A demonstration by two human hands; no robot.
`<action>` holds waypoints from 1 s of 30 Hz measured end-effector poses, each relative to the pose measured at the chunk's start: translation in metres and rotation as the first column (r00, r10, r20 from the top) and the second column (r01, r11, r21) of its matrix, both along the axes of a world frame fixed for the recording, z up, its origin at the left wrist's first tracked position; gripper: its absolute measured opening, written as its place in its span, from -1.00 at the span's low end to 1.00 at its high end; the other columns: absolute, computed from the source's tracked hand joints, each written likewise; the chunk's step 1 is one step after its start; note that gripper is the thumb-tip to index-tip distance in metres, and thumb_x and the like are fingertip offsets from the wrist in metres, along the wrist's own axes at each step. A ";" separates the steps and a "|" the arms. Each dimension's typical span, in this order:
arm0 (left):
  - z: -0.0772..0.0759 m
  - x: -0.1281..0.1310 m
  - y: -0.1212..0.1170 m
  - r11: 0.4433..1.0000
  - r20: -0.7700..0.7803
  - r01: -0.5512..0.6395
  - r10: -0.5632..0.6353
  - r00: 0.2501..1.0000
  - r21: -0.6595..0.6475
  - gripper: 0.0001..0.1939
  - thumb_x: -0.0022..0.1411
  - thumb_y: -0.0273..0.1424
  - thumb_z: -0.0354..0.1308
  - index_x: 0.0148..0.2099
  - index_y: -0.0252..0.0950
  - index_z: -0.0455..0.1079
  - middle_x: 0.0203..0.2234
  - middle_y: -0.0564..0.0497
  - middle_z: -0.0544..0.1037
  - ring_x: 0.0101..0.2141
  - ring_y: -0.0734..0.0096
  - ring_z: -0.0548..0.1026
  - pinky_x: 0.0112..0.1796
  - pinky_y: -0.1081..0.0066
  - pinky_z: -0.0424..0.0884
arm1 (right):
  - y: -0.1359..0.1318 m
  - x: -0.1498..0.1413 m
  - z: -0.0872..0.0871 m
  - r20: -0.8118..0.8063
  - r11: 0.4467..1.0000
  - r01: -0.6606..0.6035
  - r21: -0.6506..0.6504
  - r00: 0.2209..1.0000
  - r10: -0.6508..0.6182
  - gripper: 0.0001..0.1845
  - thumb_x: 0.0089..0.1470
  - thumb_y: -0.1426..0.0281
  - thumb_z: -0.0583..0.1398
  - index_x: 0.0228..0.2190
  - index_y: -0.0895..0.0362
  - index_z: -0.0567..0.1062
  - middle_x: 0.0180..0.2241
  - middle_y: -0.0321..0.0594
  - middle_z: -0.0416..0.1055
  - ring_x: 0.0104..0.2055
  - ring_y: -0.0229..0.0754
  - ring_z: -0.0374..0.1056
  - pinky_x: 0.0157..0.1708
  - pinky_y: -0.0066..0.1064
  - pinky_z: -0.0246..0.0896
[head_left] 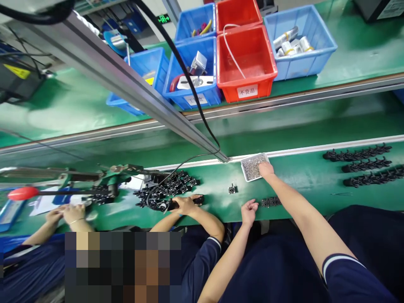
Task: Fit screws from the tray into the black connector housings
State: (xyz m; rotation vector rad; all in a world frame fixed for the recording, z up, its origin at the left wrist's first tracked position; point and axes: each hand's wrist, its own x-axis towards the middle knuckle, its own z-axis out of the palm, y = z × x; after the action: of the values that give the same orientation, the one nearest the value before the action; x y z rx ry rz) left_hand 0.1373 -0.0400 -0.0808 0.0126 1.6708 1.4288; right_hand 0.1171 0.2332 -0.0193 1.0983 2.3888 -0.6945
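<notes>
My right hand point(267, 169) reaches into a white tray point(248, 180) of small silvery metal parts point(252, 167), its fingertips bent down at the right side of the pile. What those fingers pinch is too small to see. Nearer to me, my left hand point(249, 213) hovers by the bench edge with thumb and fingers drawn together; anything between them cannot be made out. Just right of it lies a row of black parts point(270, 202), partly behind my right forearm. A single small black part point(232, 189) sits on the green bench left of the tray.
Three rows of black parts point(360, 165) lie at the right, with tweezers point(340, 194) in front. At the left, a co-worker's hands point(186, 205) handle black parts beside a heap point(170, 185). A lever press point(110, 181) stands farther left. Bins point(246, 80) line the shelf above.
</notes>
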 end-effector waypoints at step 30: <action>0.011 0.017 0.011 0.964 -0.273 0.233 -0.259 0.926 -0.126 -0.32 0.07 -0.54 0.26 0.27 -0.45 0.30 -0.35 -0.11 0.67 -0.31 0.27 0.64 -0.08 0.23 0.55 | -0.129 0.158 -0.001 -0.308 0.978 0.199 0.066 0.936 -0.169 -0.85 0.08 0.29 0.26 -0.41 -0.08 0.68 0.14 -0.16 0.29 0.25 0.12 -0.07 0.13 -0.03 0.00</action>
State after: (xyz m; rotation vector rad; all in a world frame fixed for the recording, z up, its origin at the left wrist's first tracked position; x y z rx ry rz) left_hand 0.1541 -0.0292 -0.0702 0.3843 1.8938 1.2007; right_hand 0.2749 0.1044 -0.0203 1.3561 2.6192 -0.8735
